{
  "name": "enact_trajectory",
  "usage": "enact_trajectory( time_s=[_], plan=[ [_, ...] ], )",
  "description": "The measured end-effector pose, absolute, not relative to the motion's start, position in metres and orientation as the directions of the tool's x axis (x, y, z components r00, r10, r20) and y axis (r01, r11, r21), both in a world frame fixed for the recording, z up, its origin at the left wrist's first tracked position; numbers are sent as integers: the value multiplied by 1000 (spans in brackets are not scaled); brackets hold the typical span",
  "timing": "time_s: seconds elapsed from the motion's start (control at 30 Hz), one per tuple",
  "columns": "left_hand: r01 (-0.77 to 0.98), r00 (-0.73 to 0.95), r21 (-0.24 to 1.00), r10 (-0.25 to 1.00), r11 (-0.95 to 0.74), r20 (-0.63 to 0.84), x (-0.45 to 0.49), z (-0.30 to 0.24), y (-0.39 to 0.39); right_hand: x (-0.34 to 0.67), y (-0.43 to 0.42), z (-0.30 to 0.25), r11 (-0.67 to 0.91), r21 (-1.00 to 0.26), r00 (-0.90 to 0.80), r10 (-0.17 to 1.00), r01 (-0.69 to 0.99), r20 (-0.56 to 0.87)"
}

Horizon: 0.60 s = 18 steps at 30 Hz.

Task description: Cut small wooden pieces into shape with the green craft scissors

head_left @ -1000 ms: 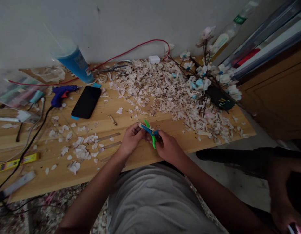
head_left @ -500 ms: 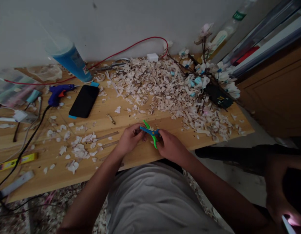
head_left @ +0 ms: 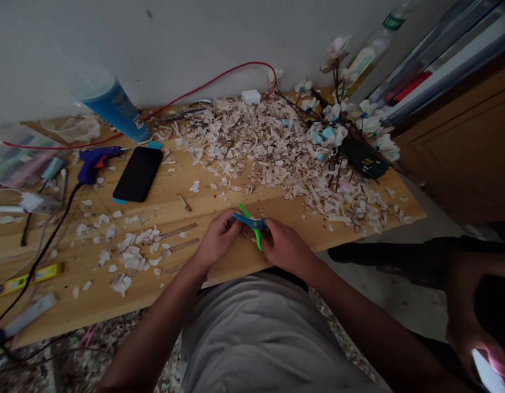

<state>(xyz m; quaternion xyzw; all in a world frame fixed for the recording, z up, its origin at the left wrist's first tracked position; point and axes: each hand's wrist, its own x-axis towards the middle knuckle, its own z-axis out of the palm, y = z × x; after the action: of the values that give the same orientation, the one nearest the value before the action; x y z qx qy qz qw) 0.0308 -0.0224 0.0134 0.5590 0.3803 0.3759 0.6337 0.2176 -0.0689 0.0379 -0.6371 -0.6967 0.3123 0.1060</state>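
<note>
My right hand (head_left: 286, 246) grips small green and blue scissors (head_left: 249, 220) above the front edge of the wooden table (head_left: 220, 202). The blades stand apart and point left. My left hand (head_left: 218, 238) is closed in a pinch at the blade tips, on a tiny piece that I cannot make out. A small heap of pale cut petals (head_left: 132, 254) lies on the table to the left of my left hand. A large spread of pale shavings (head_left: 272, 147) covers the table behind the scissors.
A black phone (head_left: 138, 173), a blue glue gun (head_left: 92, 159) with its cord, a blue tube (head_left: 113, 109) and a red wire (head_left: 203, 87) lie at the back left. A branch of white and blue flowers (head_left: 342, 125) stands at the right. Another person's hand (head_left: 479, 349) holds a lit phone at bottom right.
Both hands and the scissors stay in nearly the same place. The view has shifted slightly. The other person's hand and lit phone at bottom right have moved up a little.
</note>
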Motion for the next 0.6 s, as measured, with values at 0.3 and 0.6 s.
enact_trajectory(
  time_s=[0.3, 0.6],
  plan=[
    [76, 449, 996, 891, 34, -65, 26, 18, -22, 219, -71, 38, 22, -511, -181, 947, 859, -264],
    [210, 533, 977, 841, -24, -94, 21, 21, -22, 222, -72, 43, 39, -443, -187, 937, 895, -294]
  ],
)
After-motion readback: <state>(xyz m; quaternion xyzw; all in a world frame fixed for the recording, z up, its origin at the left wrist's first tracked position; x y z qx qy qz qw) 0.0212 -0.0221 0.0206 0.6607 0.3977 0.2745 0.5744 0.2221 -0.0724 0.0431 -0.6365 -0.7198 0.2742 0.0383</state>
